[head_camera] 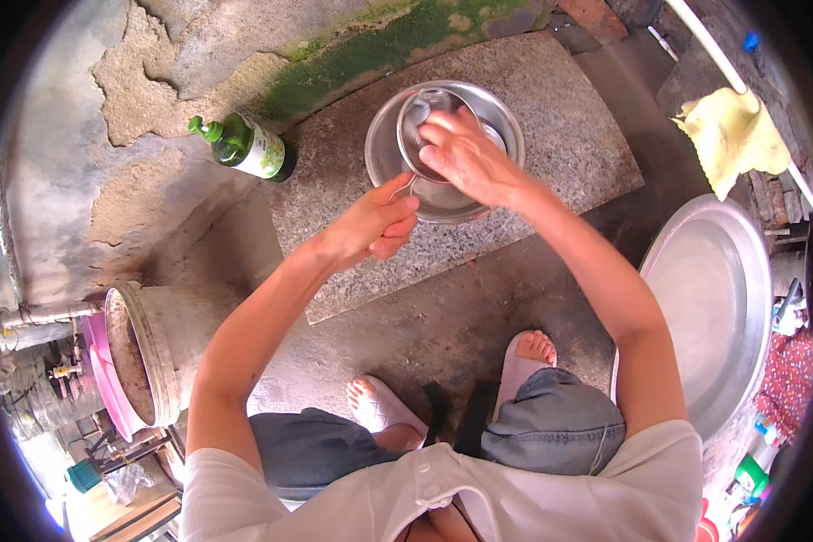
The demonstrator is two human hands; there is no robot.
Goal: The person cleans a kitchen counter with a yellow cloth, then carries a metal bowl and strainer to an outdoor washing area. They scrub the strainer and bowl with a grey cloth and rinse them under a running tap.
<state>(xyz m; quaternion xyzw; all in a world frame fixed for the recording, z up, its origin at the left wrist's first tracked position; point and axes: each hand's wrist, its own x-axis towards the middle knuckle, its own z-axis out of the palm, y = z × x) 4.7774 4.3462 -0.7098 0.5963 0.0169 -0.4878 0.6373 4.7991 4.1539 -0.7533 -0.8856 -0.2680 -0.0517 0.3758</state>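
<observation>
Gripped by its thin wire-like handle in my left hand [383, 220], a round metal ladle or dipper [417, 129] is tilted over a metal basin [377, 146]. My right hand [464, 152] reaches into the ladle's bowl with its fingers bent. Whether those fingers hold anything small is hidden. The basin rests on a speckled granite slab [569, 129]. Left of it stands a green pump bottle [247, 149] bearing a label.
A large metal basin [698, 311] leans at the right. At the left are a whitish bucket [190, 332] and a pink basin [108, 386]. A yellow cloth [732, 142] hangs on a white pole [708, 44]. A peeling, mossy wall [352, 68] borders the slab.
</observation>
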